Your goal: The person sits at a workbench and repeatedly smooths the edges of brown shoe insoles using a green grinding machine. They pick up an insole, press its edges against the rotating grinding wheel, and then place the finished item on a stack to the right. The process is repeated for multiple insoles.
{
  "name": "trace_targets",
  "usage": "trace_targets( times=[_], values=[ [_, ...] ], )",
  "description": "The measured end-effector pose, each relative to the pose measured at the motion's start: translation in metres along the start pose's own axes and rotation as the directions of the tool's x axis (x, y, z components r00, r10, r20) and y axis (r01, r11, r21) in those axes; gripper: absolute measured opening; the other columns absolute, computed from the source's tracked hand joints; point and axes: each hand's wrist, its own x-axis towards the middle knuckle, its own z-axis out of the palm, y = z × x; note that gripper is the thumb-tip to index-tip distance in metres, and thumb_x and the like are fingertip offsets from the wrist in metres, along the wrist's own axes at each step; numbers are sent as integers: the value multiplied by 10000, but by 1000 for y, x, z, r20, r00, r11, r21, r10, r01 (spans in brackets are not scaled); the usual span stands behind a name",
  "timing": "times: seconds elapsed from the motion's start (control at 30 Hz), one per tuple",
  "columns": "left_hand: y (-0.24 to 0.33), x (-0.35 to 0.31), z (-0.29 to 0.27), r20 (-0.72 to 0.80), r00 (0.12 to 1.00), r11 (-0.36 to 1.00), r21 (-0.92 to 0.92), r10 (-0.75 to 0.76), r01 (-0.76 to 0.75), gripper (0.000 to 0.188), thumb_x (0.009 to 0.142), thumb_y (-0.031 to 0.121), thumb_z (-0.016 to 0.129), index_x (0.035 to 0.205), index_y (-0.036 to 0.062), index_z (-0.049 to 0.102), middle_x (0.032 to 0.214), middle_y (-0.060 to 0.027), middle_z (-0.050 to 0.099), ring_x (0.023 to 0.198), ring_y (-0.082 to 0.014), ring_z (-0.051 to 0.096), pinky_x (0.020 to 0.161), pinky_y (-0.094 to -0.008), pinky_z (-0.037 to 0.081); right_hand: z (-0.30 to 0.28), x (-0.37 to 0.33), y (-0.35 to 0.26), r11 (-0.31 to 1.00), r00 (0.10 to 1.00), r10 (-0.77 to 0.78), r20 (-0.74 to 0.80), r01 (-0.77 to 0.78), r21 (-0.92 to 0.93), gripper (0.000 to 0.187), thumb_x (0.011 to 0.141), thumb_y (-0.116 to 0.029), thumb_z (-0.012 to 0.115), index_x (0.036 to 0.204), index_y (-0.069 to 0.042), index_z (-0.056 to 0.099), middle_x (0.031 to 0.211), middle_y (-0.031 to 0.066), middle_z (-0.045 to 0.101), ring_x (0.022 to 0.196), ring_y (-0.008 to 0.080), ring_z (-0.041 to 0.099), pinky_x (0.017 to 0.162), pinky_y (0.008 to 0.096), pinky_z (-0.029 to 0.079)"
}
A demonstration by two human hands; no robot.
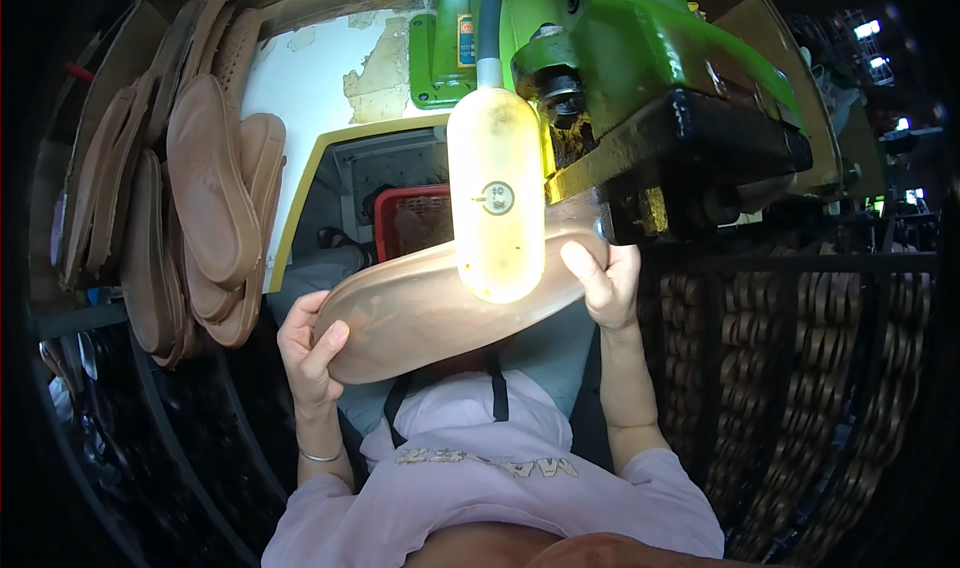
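Note:
Between my two hands a brown shoe sole (pixel 405 318) is held crosswise, its right end higher than its left. My left hand (pixel 313 351) grips the left end, thumb on the near face and fingers behind the edge. The right end is pinched by my right hand (pixel 607 286), thumb on top, close under the dark metal working head (pixel 680 163) of a green machine (pixel 640 58). A glowing oval lamp (pixel 495 188) hangs in front of the sole and hides part of its upper edge. Whether the sole touches the machine, I cannot tell.
Stacked brown soles (pixel 210 188) lie on the worn white tabletop (pixel 300 78) at the left. Past the table's yellow-edged cutout sits a red basket (pixel 410 203), low down. Racks filled with rows of brown soles (pixel 750 338) stand at the right.

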Motion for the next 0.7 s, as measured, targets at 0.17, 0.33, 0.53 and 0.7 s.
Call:
trace_targets(
  times=[0.17,0.33,0.53,0.7],
  values=[
    [-13,-18,-19,3,998,998,0,-56,56,339,795,58,689,1084,-41,542,1000,-124,649,905,-147,623,839,-263,481,13,1,0,1000,1000,9,25,-10,29,406,823,-44,667,1176,60,498,1106,108,586,1015,160,554,904,286,424],
    [-35,-43,-12,230,926,954,103,-298,281,334,792,5,684,1089,-40,538,1032,-120,640,961,-139,613,883,-286,480,13,9,-1,1000,1000,-14,-17,14,-12,229,789,-31,716,949,101,620,887,78,668,771,94,616,714,218,488],
    [-83,-59,56,390,868,948,200,-307,246,469,828,38,681,1245,-54,486,1169,-109,599,1079,-156,563,953,-312,440,33,17,-8,998,1000,5,-8,-5,-66,344,733,-35,786,1009,54,602,911,70,670,813,106,618,721,236,491],
    [-85,-25,103,395,914,993,108,-91,52,485,842,64,680,1262,-49,466,1179,-108,587,1082,-148,549,961,-305,426,28,6,-5,991,997,-32,-72,23,-131,427,713,-52,817,1038,13,549,919,100,682,820,118,642,689,229,501]
  ],
)
